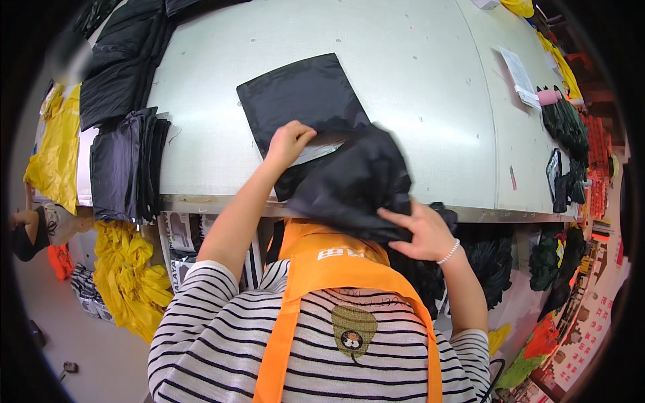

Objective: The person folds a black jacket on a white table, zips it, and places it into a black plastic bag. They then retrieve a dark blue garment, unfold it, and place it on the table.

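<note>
On the table [443, 134], near side, flat black bag [299, 94], black cloth [356, 185] bunched over it, pale piece [317, 153] in the gap, left hand [287, 144], fingers pinching bag edge, right hand [426, 232], fingers apart against cloth

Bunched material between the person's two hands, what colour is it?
The bunched material is black, and it shows best in the head view.

Textile workshop: long white worktable [443, 134], folded black fabric [124, 74] stacked at its left end, yellow fabric [131, 269] bunched below, orange apron [356, 272] over striped shirt [208, 336], another person [30, 242] far left.
</note>
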The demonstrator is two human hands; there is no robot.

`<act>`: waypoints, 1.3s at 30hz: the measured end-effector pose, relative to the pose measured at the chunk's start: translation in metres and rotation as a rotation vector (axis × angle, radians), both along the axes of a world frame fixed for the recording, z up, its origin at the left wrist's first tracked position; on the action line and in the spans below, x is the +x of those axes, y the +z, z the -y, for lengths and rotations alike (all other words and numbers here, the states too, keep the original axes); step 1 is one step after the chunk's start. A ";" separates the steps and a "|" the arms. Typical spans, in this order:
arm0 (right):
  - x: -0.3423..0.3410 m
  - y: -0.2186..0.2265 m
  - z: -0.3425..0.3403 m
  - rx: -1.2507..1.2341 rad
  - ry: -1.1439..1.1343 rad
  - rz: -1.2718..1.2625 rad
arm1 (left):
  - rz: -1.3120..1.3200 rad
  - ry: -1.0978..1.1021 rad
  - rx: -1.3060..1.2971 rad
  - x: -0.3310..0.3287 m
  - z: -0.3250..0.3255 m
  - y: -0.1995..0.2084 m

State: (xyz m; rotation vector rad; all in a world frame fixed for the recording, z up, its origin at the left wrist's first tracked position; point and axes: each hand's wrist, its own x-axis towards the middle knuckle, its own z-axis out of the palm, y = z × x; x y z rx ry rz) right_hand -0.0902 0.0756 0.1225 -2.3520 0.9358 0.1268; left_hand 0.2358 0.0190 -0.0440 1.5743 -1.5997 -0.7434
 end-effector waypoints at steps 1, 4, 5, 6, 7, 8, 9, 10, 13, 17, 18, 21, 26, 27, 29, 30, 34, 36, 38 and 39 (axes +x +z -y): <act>0.008 -0.010 0.002 0.061 0.111 0.008 | -0.003 -0.028 -0.005 0.003 0.005 0.014; 0.045 -0.036 0.014 0.160 0.244 -0.040 | -0.145 -0.172 0.034 0.005 -0.001 0.053; 0.055 -0.042 0.022 0.198 0.255 -0.061 | -0.199 -0.213 0.050 0.006 -0.004 0.060; 0.063 -0.051 0.029 0.183 0.243 -0.039 | -0.143 -0.296 0.066 0.010 -0.009 0.064; 0.069 -0.054 0.036 0.149 0.197 -0.021 | -0.086 -0.323 0.094 0.016 -0.014 0.070; 0.071 -0.060 0.043 0.165 0.133 0.006 | -0.101 -0.291 0.130 0.027 -0.018 0.077; 0.072 -0.066 0.050 0.180 0.071 0.033 | -0.115 -0.259 0.165 0.040 -0.021 0.082; 0.071 -0.067 0.055 0.234 0.001 0.097 | -0.164 -0.124 0.151 0.049 -0.026 0.077; 0.069 -0.093 0.068 0.280 -0.078 0.277 | -0.558 0.215 0.016 0.076 -0.048 0.043; 0.085 -0.084 0.077 0.293 -0.152 0.108 | -0.531 0.242 0.348 0.034 -0.073 0.001; 0.088 -0.083 0.077 0.273 -0.132 0.122 | -0.486 0.235 0.420 0.025 -0.067 -0.007; 0.090 -0.075 0.078 0.157 -0.114 0.093 | -0.519 0.365 0.386 0.016 -0.054 0.012; 0.095 -0.058 0.076 -0.026 -0.106 -0.206 | 0.177 0.370 0.013 0.008 -0.067 0.051; 0.101 -0.056 0.072 -0.043 -0.109 -0.275 | 0.392 0.365 -0.082 -0.010 -0.075 0.058; 0.105 -0.060 0.076 -0.066 -0.126 -0.194 | 0.417 0.293 -0.124 -0.033 -0.092 0.068; 0.105 -0.064 0.077 -0.072 -0.145 -0.134 | 0.377 0.263 -0.158 -0.038 -0.102 0.066; 0.099 -0.073 0.082 -0.097 -0.197 0.039 | 0.218 0.171 -0.030 -0.028 -0.105 0.071; 0.113 -0.069 0.086 -0.100 -0.179 0.036 | 0.100 -0.036 -0.091 -0.053 -0.114 0.060; 0.121 -0.071 0.090 -0.088 -0.177 0.003 | -0.006 -0.137 0.060 -0.057 -0.111 0.058; 0.123 -0.074 0.087 -0.121 -0.191 0.019 | 0.038 -0.230 0.102 -0.048 -0.109 0.062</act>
